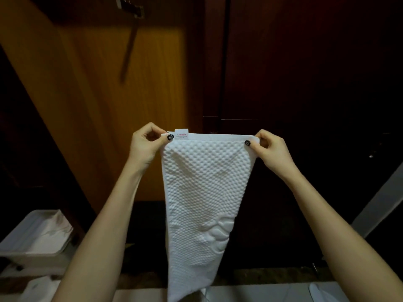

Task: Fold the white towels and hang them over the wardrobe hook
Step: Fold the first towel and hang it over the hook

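The white towel (202,192) hangs in the air in front of the person. Its top edge is stretched taut and level between the two hands. The left hand (146,144) pinches the top left corner between thumb and curled fingers, and the right hand (272,151) pinches the top right corner the same way. A small white label (181,134) stands up from the top edge just beside the left hand. Both side edges hang free with open air beside them, between the forearms. Above the top edge there is open room up to a metal hook (130,7) high on the left, well apart from the towel.

The hook sits on a lit orange-brown wardrobe panel (98,105). A dark streak runs down below it, either a strap or a shadow. To the right are dark wardrobe doors (305,73). At lower left stands a white lined bin (37,234), and a pale surface (250,293) crosses the bottom edge of the view.

The towel's dimpled face is turned toward the person. Its long axis runs straight down from the hands, and its lower end drops out of view in front of the pale surface; whether it touches that surface cannot be told.
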Demonstrator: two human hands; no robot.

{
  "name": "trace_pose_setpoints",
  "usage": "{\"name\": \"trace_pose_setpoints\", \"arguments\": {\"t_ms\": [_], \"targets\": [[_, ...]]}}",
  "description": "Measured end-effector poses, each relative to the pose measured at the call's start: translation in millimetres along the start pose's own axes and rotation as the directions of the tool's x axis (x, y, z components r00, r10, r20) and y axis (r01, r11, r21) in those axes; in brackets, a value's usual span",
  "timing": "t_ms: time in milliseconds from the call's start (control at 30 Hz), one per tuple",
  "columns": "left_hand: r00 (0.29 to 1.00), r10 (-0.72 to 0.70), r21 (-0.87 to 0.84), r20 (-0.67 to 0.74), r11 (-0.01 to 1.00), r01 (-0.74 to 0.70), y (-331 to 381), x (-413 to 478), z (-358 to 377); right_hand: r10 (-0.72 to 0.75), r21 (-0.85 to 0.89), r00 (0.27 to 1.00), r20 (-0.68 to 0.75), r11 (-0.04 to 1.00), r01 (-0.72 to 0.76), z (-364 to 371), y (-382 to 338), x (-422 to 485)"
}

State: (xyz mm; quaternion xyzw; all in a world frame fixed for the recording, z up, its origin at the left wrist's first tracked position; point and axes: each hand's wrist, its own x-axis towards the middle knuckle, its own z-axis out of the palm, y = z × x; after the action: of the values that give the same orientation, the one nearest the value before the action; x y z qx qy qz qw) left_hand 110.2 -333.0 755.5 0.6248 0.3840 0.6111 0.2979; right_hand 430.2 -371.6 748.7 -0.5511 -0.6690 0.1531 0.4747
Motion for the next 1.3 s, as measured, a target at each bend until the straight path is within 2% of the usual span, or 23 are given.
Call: {"name": "trace_pose_setpoints", "arguments": {"t_ms": [133, 200, 267, 367, 500, 567, 667, 733, 833, 967, 1067, 1167, 1300], "targets": [[0.965, -0.16, 0.065, 0.209, 0.987, 0.15, -7, -4, -6, -0.036, -0.014, 0.998, -0.051, 0.999, 0.036, -7, 6, -2], [0.958, -0.177, 0.135, 0.227, 0.98, 0.149, -10, -5, -3, -0.018, -0.008, 0.998, -0.052, 1.0, 0.018, -10, 9, -3], [0.965, -0.184, 0.2, 0.187, 0.969, 0.146, -16, -5, 7, 0.039, -0.043, 0.997, -0.059, 0.998, -0.042, -9, 13, -2], [0.976, -0.2, 0.291, 0.085, 0.942, 0.167, -30, -11, 30, 0.065, -0.244, 0.993, -0.094, 0.966, -0.086, -5, 17, -6], [0.973, -0.21, 0.244, -0.096, 0.943, 0.227, -38, -27, 61, 0.013, -0.449, 0.991, -0.135, 0.891, -0.073, 4, 22, -23], [0.964, -0.218, 0.197, -0.15, 0.949, 0.245, -37, -32, 74, 0.04, -0.378, 0.989, -0.14, 0.921, -0.091, 9, 20, -30], [0.973, -0.171, 0.135, -0.154, 0.972, 0.193, -28, -36, 91, 0.078, -0.098, 0.995, -0.063, 0.992, -0.084, 17, 1, -36], [0.983, -0.133, 0.088, -0.125, 0.986, 0.144, -20, -38, 100, 0.073, 0.056, 0.997, 0.018, 0.996, -0.074, 24, -16, -37], [0.992, -0.088, 0.025, -0.088, 0.996, 0.09, -11, -38, 107, 0.092, 0.151, 0.991, 0.1, 0.983, -0.107, 32, -32, -30], [0.997, -0.074, -0.057, -0.02, 0.996, 0.072, -3, -27, 103, 0.059, 0.181, 0.957, 0.284, 0.977, -0.115, 30, -44, -22], [0.988, -0.088, -0.141, 0.128, 0.984, 0.106, -1, -21, 94, -0.02, 0.166, 0.974, 0.228, 0.986, -0.018, 27, -52, -18], [0.978, -0.087, -0.186, 0.192, 0.975, 0.124, 0, -21, 92, -0.117, 0.004, 0.983, 0.144, 0.993, 0.118, 25, -63, -10], [0.983, -0.099, -0.226, 0.152, 0.965, 0.132, 0, -16, 84, -0.183, -0.191, 0.959, 0.215, 0.955, 0.225, 19, -70, 0]]}}
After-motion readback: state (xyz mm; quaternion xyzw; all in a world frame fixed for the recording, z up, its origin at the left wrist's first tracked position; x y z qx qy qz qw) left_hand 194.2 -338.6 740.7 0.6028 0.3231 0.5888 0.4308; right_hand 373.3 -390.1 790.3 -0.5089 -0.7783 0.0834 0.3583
